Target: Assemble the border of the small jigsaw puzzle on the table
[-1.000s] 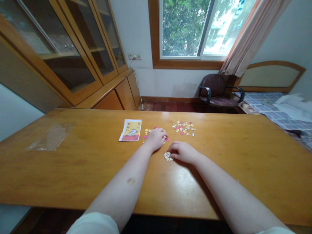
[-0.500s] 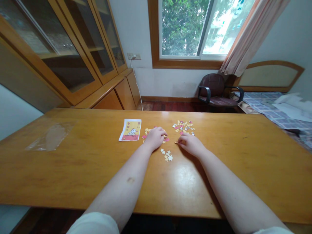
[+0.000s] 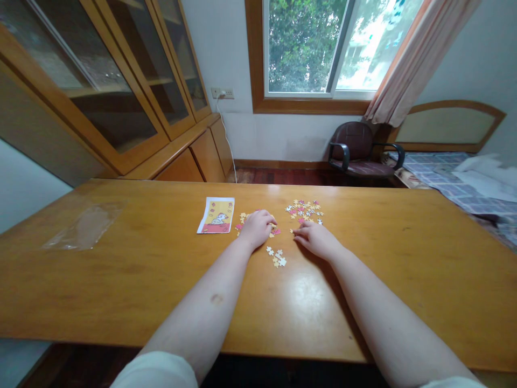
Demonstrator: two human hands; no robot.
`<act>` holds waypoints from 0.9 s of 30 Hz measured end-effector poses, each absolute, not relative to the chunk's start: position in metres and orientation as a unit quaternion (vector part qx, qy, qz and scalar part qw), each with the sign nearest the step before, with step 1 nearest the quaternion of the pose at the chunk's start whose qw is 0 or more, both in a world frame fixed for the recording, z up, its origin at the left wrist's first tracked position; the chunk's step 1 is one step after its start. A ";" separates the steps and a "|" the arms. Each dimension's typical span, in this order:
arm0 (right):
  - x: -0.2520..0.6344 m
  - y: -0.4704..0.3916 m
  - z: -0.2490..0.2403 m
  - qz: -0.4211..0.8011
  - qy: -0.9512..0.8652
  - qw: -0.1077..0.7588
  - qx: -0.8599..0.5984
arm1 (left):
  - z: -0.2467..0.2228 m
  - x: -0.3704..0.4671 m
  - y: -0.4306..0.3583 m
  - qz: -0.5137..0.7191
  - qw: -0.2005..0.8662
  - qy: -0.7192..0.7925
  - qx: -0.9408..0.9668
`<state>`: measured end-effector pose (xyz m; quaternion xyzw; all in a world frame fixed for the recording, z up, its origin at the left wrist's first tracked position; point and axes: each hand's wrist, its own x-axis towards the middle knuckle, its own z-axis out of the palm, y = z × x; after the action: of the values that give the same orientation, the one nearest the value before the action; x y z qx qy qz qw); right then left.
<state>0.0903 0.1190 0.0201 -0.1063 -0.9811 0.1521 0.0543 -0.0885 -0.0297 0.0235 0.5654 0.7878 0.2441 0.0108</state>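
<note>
My left hand (image 3: pixel 257 228) rests over the left pile of puzzle pieces (image 3: pixel 243 217), its fingers curled down and close together. Yellow and pink pieces show around the fingertips; what the fingers hold, if anything, is hidden. To the right, my right hand (image 3: pixel 317 238) is low over the tabletop with its fingers slightly apart. A small yellow puzzle piece (image 3: pixel 291 231) lies just off its fingertips. Between the wrists is a small group of white and yellow puzzle pieces (image 3: pixel 278 258). Beyond my right hand spreads another pile of puzzle pieces (image 3: pixel 305 209), yellow, pink and white.
Left of the pieces lies a picture card (image 3: pixel 217 216) with a white cartoon animal on yellow and pink. A clear plastic bag (image 3: pixel 86 227) is farther left on the wooden table (image 3: pixel 169 280). An office chair (image 3: pixel 357 148) stands past the far edge.
The right fingers have loosened from the small yellow piece, which sits slightly farther from me on the table. My left hand has stayed in place over its pile.
</note>
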 end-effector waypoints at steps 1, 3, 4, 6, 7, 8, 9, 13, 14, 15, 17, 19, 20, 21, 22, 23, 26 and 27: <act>0.090 0.120 0.021 0.141 -0.982 0.053 -0.118 | 0.023 -0.089 -0.030 0.244 0.011 0.787 0.566; 0.089 0.118 0.024 0.123 -0.982 0.058 -0.134 | 0.023 -0.089 -0.029 0.245 0.011 0.788 0.565; 0.089 0.115 0.026 0.120 -0.982 0.065 -0.133 | 0.023 -0.089 -0.029 0.246 0.011 0.789 0.563; 0.088 0.104 0.032 0.126 -0.983 0.085 -0.103 | 0.022 -0.090 -0.029 0.250 0.007 0.792 0.557; 0.088 0.096 0.034 0.135 -0.984 0.090 -0.071 | 0.022 -0.090 -0.029 0.252 0.005 0.793 0.555; 0.087 0.087 0.037 0.147 -0.985 0.083 -0.032 | 0.021 -0.090 -0.028 0.254 0.003 0.794 0.552; 0.087 0.078 0.039 0.158 -0.985 0.068 0.007 | 0.021 -0.090 -0.028 0.255 0.002 0.796 0.549; 0.084 0.057 0.039 0.163 -0.984 0.039 0.051 | 0.021 -0.090 -0.028 0.259 0.002 0.798 0.544; 0.084 0.057 0.037 0.164 -0.985 0.036 0.045 | 0.021 -0.090 -0.028 0.259 0.001 0.798 0.545; 0.083 0.060 0.035 0.165 -0.985 0.035 0.035 | 0.021 -0.090 -0.028 0.259 0.001 0.797 0.545; 0.083 0.071 0.030 0.167 -0.985 0.043 0.001 | 0.021 -0.090 -0.028 0.259 0.001 0.797 0.546; 0.084 0.084 0.026 0.165 -0.984 0.060 -0.043 | 0.020 -0.090 -0.029 0.260 0.000 0.796 0.546; 0.084 0.090 0.024 0.161 -0.983 0.067 -0.064 | 0.020 -0.091 -0.029 0.259 0.001 0.797 0.546; 0.084 0.096 0.023 0.158 -0.981 0.074 -0.086 | 0.020 -0.091 -0.029 0.259 0.002 0.797 0.545; 0.084 0.100 0.022 0.154 -0.980 0.076 -0.100 | 0.020 -0.091 -0.029 0.259 0.003 0.798 0.545; 0.084 0.102 0.021 0.153 -0.979 0.078 -0.109 | 0.020 -0.091 -0.028 0.259 0.004 0.798 0.544; 0.082 0.105 0.018 0.179 -0.974 0.084 -0.111 | 0.020 -0.091 -0.028 0.263 0.003 0.796 0.544; 0.081 0.104 0.017 0.200 -0.969 0.091 -0.111 | 0.019 -0.091 -0.028 0.265 0.001 0.795 0.545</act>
<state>0.0813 0.1038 0.0168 -0.1111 -0.9692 0.2001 0.0909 -0.0914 -0.0279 0.0191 0.5453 0.7953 0.2647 0.0014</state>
